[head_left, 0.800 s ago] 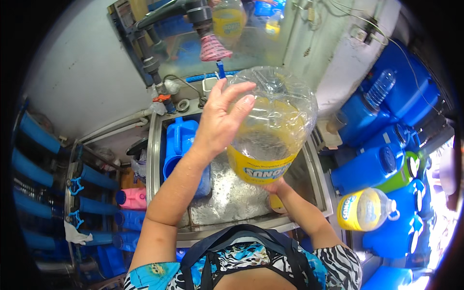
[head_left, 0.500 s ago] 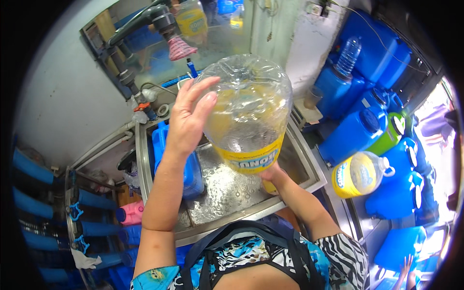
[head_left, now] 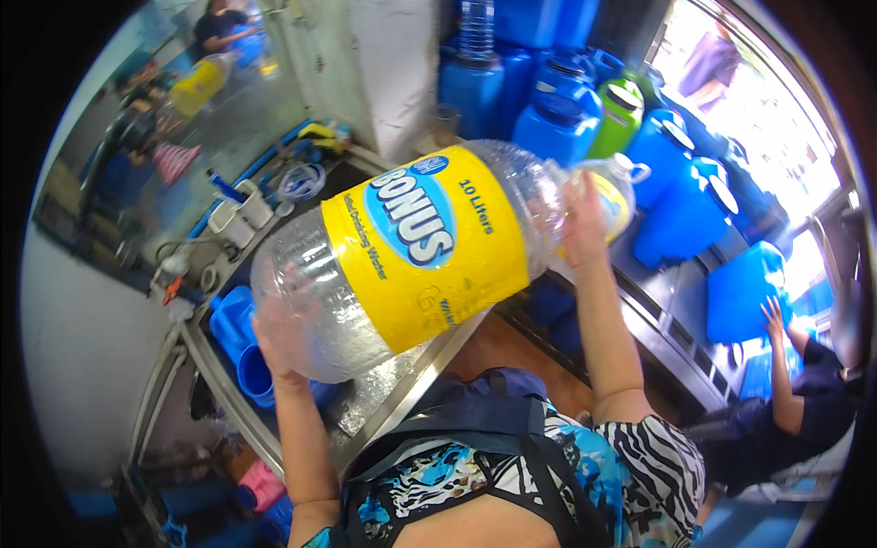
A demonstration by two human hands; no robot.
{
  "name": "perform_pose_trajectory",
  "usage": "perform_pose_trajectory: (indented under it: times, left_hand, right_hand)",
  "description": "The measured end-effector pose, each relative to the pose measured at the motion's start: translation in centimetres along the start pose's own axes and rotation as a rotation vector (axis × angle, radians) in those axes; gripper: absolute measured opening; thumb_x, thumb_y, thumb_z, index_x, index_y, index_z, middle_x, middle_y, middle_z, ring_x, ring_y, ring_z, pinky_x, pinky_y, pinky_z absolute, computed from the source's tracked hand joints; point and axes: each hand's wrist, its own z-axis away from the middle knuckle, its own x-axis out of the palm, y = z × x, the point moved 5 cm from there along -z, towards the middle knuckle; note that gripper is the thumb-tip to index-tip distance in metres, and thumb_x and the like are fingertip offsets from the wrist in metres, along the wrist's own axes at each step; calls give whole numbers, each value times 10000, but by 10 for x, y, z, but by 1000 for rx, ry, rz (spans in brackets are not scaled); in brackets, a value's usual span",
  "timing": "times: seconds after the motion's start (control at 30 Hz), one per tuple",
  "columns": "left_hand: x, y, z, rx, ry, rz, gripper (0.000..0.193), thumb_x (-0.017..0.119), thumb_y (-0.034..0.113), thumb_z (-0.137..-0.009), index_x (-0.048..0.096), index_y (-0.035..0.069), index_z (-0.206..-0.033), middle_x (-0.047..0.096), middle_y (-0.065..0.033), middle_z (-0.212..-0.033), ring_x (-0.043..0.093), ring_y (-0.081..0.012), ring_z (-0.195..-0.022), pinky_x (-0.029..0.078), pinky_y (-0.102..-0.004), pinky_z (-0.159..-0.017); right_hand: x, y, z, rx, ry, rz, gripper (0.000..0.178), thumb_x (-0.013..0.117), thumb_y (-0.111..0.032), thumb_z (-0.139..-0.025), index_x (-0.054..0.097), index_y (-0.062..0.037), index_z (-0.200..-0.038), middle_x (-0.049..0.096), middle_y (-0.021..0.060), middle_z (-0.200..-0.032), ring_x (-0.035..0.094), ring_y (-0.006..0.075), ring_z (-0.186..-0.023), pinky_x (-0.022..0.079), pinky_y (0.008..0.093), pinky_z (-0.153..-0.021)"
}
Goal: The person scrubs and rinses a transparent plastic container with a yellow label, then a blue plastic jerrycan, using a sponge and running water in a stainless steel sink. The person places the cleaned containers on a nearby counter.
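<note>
Large yellow-labelled bottle (head_left: 425, 242), tilted between left grip and right grip, raised above the steel sink (head_left: 411, 391). Left grip (head_left: 281, 340) cupped against the rounded base, fingers blurred by clear plastic; right grip (head_left: 585, 226) curled around the neck end. Just behind the right grip, a smaller bottle (head_left: 614, 194) with yellow label and white ring handle, partly covered. Much of the basin blocked from sight between the grips. Past the right grip, on the counter (head_left: 665, 315), blue jugs (head_left: 685, 224) with pale caps, then a green container (head_left: 617, 123) farther off. Well right of the right grip, a blue container (head_left: 740, 290) under another person's hand (head_left: 774, 316). Beside the left grip, inside the sink, a blue jug (head_left: 233, 320) and a round-mouthed blue vessel (head_left: 257, 373). Beyond the left grip, white holders (head_left: 257, 206) with a blue-handled tool (head_left: 224, 186) beside or inside, unclear which. Any liquid in the raised bottle, impossible to make out.
</note>
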Motion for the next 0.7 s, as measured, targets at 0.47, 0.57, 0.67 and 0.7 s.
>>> perform_pose_trajectory:
  times: [0.47, 0.57, 0.67, 0.7]
  left_hand:
    - [99, -131, -18, -314, -309, -463, 347, 619, 116, -905, 579, -14, -1224, 588, -111, -1220, 527, -176, -1160, 385, -304, -1001]
    - [86, -138, -18, -325, -238, -492, 322, 634, 89, -892, 591, -20, -1192, 624, -64, -1108, 564, -129, -1046, 426, -261, -930]
    - [76, -144, -19, -330, -162, -528, 289, 637, 77, -886, 607, -20, -1157, 630, -46, -1058, 569, -104, -979, 436, -238, -879]
    - [75, -148, -19, -326, -147, -550, 286, 635, 78, -886, 608, -21, -1153, 629, -45, -1057, 568, -103, -976, 437, -237, -877]
  right_hand:
    - [-171, -302, 72, -302, 493, 1609, 742, 777, -312, -705, 456, -138, -1352, 679, 115, -863, 637, 182, -712, 476, 317, -618]
    - [-242, -307, 54, -469, 658, 1823, 738, 779, -344, -698, 450, -157, -1332, 680, 163, -887, 662, 281, -765, 505, 371, -667]
    - [-319, -308, 44, -576, 820, 1874, 742, 771, -335, -710, 414, -157, -1336, 671, 212, -953, 658, 381, -851, 511, 440, -727]
    - [-345, -303, 38, -581, 882, 1882, 746, 768, -327, -718, 398, -154, -1342, 666, 227, -980, 651, 411, -882, 510, 464, -747]
